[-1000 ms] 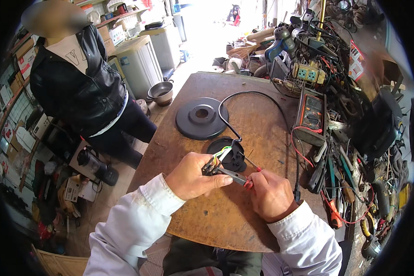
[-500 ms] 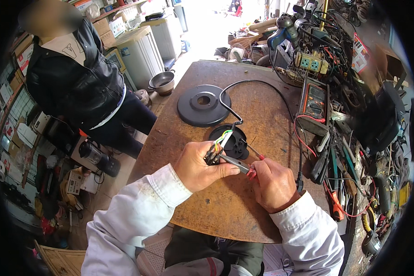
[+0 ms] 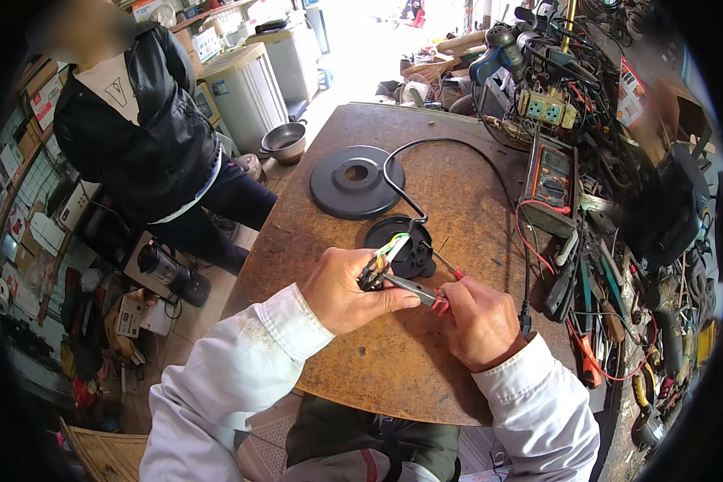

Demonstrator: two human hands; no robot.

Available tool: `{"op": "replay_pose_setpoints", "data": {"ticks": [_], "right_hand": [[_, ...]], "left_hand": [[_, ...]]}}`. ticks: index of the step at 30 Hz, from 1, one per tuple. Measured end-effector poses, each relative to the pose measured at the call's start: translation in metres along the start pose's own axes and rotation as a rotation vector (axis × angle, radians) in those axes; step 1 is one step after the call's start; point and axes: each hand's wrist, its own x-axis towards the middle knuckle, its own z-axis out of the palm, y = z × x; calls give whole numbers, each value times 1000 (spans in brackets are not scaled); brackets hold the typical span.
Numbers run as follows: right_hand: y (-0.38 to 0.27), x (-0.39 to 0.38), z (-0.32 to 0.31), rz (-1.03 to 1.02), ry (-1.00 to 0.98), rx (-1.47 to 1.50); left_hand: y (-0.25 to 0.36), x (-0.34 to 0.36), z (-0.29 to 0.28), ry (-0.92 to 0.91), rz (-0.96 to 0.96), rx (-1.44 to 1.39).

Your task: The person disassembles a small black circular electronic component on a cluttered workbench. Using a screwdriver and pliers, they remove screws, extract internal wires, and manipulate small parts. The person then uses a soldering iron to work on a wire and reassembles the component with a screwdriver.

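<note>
My left hand [image 3: 341, 291] is closed round a small dark wired connector [image 3: 370, 279]. White, green and yellow wires [image 3: 393, 243] run up from it to a black cable [image 3: 418, 210]. Red-handled pliers [image 3: 412, 287] are gripped in my right hand [image 3: 482, 321], their jaws reaching the connector by my left thumb. A thin screwdriver [image 3: 449, 266] with a red handle also sticks out of the right hand; its lower part is hidden. Just beyond the hands lies a round black plastic cover [image 3: 375, 232], partly covered by the wires and left hand. The pliers' exact bite on the connector is hidden.
A black disc with a central hole [image 3: 329, 189] lies farther back on the wooden table [image 3: 361, 386]. On the right are a multimeter [image 3: 553, 177], a socket block [image 3: 545, 109] and heaped hand tools [image 3: 594, 281]. A person in a black jacket [image 3: 149, 128] stands at the left.
My hands keep nearly the same place and grip, with the connector turned slightly. The person at the left has shifted a little to the right.
</note>
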Motion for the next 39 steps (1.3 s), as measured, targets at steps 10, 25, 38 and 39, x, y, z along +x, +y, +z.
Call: {"op": "replay_pose_setpoints", "data": {"ticks": [10,25,38,39], "right_hand": [[5,2,-4,-48,6,-10],[1,-1,5,-53,3,-34],[-3,0,7,76,82,-50],[1,-1,6,68,96,-115]], "left_hand": [[4,2,4,-6,-62,-70],[-4,-4,4,12,0,27],[2,2,3,44,-86,-105],[5,3,1,30,-113,-38]]}}
